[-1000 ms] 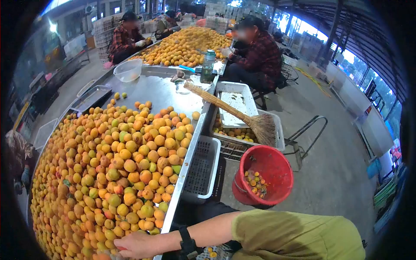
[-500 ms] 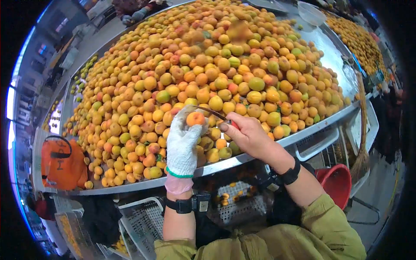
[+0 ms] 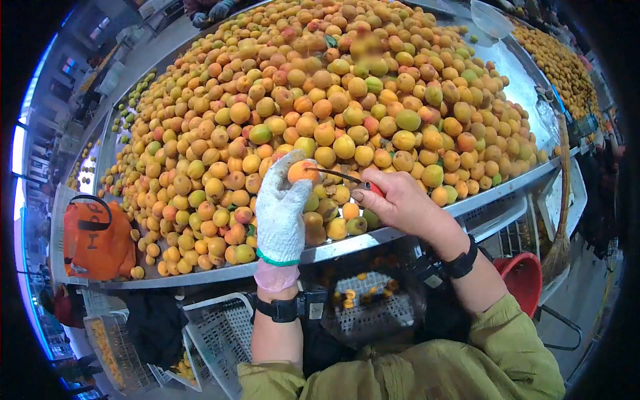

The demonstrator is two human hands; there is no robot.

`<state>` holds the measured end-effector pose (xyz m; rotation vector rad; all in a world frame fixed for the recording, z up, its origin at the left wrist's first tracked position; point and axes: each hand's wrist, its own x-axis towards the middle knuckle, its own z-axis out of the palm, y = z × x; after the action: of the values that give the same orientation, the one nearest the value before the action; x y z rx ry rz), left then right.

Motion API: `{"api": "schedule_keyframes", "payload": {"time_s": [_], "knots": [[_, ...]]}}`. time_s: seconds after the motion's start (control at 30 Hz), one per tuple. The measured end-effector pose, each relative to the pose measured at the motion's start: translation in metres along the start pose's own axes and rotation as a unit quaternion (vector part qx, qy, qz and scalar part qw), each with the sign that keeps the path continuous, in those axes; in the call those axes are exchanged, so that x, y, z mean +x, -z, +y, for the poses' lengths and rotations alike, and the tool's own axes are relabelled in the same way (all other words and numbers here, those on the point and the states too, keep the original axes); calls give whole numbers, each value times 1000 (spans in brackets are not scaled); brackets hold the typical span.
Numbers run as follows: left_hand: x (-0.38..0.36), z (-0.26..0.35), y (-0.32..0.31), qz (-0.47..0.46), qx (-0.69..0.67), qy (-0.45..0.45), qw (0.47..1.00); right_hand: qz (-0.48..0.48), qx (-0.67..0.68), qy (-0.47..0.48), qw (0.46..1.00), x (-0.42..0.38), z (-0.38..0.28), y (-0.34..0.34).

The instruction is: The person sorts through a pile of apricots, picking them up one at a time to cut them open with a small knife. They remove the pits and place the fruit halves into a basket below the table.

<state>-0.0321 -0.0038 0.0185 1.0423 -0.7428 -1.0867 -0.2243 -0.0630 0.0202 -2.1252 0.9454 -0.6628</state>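
My left hand (image 3: pixel 280 213), in a white knit glove with a green cuff, is closed round an orange apricot (image 3: pixel 303 172). A red-handled knife (image 3: pixel 372 188) is gripped in my right hand (image 3: pixel 400 203), which is bare. Its thin dark blade reaches left, with the tip at the apricot's right side. Both hands are over the near edge of a large heap of apricots (image 3: pixel 267 127), yellow, orange and some green, piled on a metal table (image 3: pixel 347 245).
An orange bag (image 3: pixel 100 240) stands at the table's left corner. Below the edge are a crate (image 3: pixel 373 303) with cut fruit pieces and a white basket (image 3: pixel 220 333). A red bucket (image 3: pixel 520 283) and a broom (image 3: pixel 559 253) are at right. Another person's gloved hands (image 3: pixel 210 15) show at the far side.
The knife tip has come from above the apricot to its right side. My right hand has shifted slightly right and down. The whole view has moved a little.
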Motion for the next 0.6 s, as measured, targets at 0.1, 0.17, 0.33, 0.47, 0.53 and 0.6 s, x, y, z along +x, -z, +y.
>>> {"api": "schedule_keyframes", "payload": {"time_s": [0.1, 0.17, 0.33, 0.47, 0.53, 0.6], "knots": [[0, 2, 7, -11, 57, -7, 998, -32, -28, -15, 999, -1, -2, 3], [2, 2, 9, -25, 104, -18, 994, -33, -20, -17, 999, -2, -2, 0], [-3, -19, -7, 14, -112, 7, 994, -24, 22, -44, 999, -4, -1, -20], [-5, -15, -21, 3, -77, -19, 997, 34, -1, -46, 998, -5, 1, -33], [-6, -16, -21, 4, -69, -14, 997, 48, -2, -51, 998, -7, 0, -38], [-7, -17, -20, 7, -62, -9, 998, 65, -45, -57, 995, -8, -1, -42]]}}
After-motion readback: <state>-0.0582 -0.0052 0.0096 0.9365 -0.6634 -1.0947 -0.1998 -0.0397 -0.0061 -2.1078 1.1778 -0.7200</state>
